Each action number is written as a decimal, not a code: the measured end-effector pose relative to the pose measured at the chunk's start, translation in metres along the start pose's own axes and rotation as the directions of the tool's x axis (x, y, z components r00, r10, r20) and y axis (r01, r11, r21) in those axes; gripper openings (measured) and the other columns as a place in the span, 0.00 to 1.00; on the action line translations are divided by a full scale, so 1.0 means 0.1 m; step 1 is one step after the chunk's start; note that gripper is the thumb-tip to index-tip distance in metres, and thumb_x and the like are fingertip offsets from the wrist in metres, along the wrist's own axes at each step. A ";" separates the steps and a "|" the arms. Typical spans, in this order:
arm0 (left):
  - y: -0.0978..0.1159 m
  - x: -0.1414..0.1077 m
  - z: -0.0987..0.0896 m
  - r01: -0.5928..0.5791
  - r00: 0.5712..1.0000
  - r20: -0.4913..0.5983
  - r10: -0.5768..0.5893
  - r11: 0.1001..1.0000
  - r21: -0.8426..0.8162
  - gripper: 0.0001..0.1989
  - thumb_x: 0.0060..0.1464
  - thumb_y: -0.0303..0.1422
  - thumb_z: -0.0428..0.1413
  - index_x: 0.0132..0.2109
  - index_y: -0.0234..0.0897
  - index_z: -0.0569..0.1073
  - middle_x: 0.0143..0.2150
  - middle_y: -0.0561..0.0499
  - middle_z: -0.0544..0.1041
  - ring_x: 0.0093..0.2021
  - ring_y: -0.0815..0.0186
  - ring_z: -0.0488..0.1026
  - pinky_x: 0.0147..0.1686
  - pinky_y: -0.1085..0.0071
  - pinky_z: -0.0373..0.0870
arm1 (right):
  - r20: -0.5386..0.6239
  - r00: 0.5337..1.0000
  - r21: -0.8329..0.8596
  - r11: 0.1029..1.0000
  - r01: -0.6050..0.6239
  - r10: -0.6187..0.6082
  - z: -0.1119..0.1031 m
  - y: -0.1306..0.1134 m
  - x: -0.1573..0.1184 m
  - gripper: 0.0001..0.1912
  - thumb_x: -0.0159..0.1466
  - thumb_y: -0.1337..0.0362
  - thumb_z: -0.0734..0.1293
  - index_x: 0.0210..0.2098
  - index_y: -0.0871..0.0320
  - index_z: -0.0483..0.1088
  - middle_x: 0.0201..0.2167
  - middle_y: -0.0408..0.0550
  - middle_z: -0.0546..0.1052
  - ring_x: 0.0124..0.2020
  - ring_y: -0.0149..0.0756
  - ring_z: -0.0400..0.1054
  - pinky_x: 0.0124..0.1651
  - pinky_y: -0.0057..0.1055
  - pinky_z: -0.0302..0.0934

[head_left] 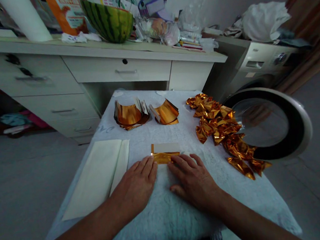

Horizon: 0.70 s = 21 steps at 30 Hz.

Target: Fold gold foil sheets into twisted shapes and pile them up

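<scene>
A small sheet of gold foil paper (pixel 163 158) lies in the middle of the cloth-covered table. Its near part is folded over, showing gold, and a pale grey strip shows behind. My left hand (pixel 139 183) rests its outstretched fingertips on the left end of the fold; its thumb is hidden. On the right end, my right hand (pixel 195 178) presses with its fingertips, fingers spread and thumb apart. Beyond them stand two curved stacks of gold foil sheets, a larger stack (pixel 130 114) and a smaller stack (pixel 166 112). Several folded gold foil pieces (pixel 219 124) lie heaped at the right.
Folded pale paper (pixel 96 174) lies along the table's left side. Behind is a white desk (pixel 99 69) bearing a cut watermelon (pixel 109 21) and clutter. A washing machine (pixel 258 62) has its round door (pixel 303 122) swung out beside the table's right edge.
</scene>
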<state>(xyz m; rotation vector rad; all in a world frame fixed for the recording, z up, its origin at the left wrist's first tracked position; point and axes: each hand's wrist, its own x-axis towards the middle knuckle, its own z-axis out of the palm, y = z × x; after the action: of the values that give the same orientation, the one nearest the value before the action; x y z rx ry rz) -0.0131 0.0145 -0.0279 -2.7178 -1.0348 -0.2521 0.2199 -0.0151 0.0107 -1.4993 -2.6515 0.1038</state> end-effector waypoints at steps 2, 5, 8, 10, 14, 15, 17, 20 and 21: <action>0.00 0.00 0.01 0.012 1.000 0.012 -0.012 1.000 0.007 0.21 0.60 0.22 0.44 0.57 0.23 0.71 0.59 0.29 0.73 0.59 0.46 0.71 0.54 0.50 0.70 | -0.002 1.000 -0.014 1.000 -0.025 0.025 0.00 0.06 -0.07 0.30 0.67 0.46 0.62 0.64 0.53 0.62 0.65 0.50 0.65 0.64 0.53 0.56 0.65 0.56 0.48; 0.00 -0.01 0.00 0.021 0.999 0.031 -0.021 1.000 0.001 0.21 0.61 0.22 0.45 0.57 0.23 0.71 0.60 0.29 0.72 0.60 0.47 0.70 0.56 0.50 0.69 | 0.009 0.998 -0.021 0.998 -0.055 0.055 0.00 0.14 -0.18 0.31 0.68 0.44 0.59 0.65 0.53 0.60 0.66 0.51 0.64 0.64 0.52 0.56 0.65 0.56 0.47; 0.00 0.00 -0.04 0.018 0.999 0.045 -0.018 1.000 -0.013 0.21 0.60 0.21 0.45 0.57 0.24 0.71 0.59 0.29 0.72 0.59 0.47 0.70 0.55 0.50 0.69 | 0.008 0.997 -0.027 0.996 -0.083 0.083 -0.01 0.22 -0.28 0.32 0.68 0.44 0.59 0.66 0.52 0.60 0.66 0.51 0.64 0.63 0.53 0.57 0.64 0.56 0.47; 0.01 0.03 -0.09 0.028 0.999 0.047 -0.027 0.999 -0.024 0.20 0.60 0.22 0.45 0.56 0.26 0.71 0.59 0.30 0.73 0.59 0.47 0.71 0.55 0.50 0.69 | 0.001 0.995 -0.023 0.995 -0.097 0.097 -0.03 0.26 -0.33 0.31 0.68 0.45 0.60 0.65 0.53 0.61 0.66 0.51 0.64 0.62 0.53 0.58 0.64 0.56 0.47; 0.05 0.14 -0.25 0.071 0.995 0.077 -0.067 0.996 -0.059 0.19 0.60 0.32 0.55 0.57 0.29 0.71 0.55 0.33 0.75 0.55 0.46 0.72 0.52 0.51 0.71 | -0.037 0.996 0.023 0.996 -0.083 0.084 -0.13 0.30 -0.30 0.25 0.67 0.52 0.65 0.60 0.55 0.67 0.62 0.52 0.69 0.59 0.52 0.62 0.61 0.53 0.51; 0.06 0.17 -0.29 0.080 0.994 0.083 -0.075 0.995 -0.058 0.21 0.59 0.34 0.58 0.57 0.29 0.71 0.54 0.33 0.76 0.54 0.45 0.73 0.50 0.50 0.72 | -0.050 0.996 0.040 0.996 -0.076 0.078 -0.16 0.29 -0.27 0.20 0.67 0.55 0.65 0.56 0.56 0.70 0.59 0.52 0.72 0.56 0.50 0.64 0.59 0.52 0.54; 0.07 0.22 -0.36 0.096 0.991 0.098 -0.090 0.994 -0.060 0.22 0.56 0.36 0.61 0.56 0.32 0.72 0.52 0.35 0.76 0.52 0.45 0.74 0.49 0.49 0.73 | -0.124 0.989 0.086 0.994 -0.065 0.075 -0.23 0.24 -0.17 0.09 0.68 0.62 0.65 0.43 0.58 0.75 0.49 0.53 0.77 0.48 0.46 0.67 0.53 0.46 0.58; 0.08 0.25 -0.38 0.124 0.988 0.097 -0.117 0.989 -0.079 0.21 0.55 0.35 0.62 0.54 0.34 0.73 0.51 0.37 0.77 0.53 0.45 0.73 0.51 0.47 0.71 | -0.222 0.975 0.152 0.987 0.044 -0.010 -0.28 0.15 0.05 0.08 0.67 0.67 0.64 0.43 0.59 0.74 0.46 0.52 0.78 0.46 0.43 0.67 0.50 0.42 0.58; 0.08 0.25 -0.37 0.121 0.990 0.089 -0.113 0.988 -0.092 0.21 0.55 0.35 0.62 0.54 0.33 0.73 0.53 0.37 0.76 0.55 0.45 0.72 0.53 0.47 0.69 | -0.209 0.977 0.160 0.984 0.081 -0.047 -0.29 0.12 0.13 0.08 0.67 0.68 0.64 0.44 0.59 0.73 0.46 0.52 0.77 0.47 0.43 0.67 0.51 0.41 0.58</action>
<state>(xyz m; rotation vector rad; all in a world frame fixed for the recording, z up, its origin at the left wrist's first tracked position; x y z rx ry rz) 0.0080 0.0143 0.0121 -2.7788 -1.2383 -0.2151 0.2265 0.0026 0.0385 -1.2959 -2.4577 0.1551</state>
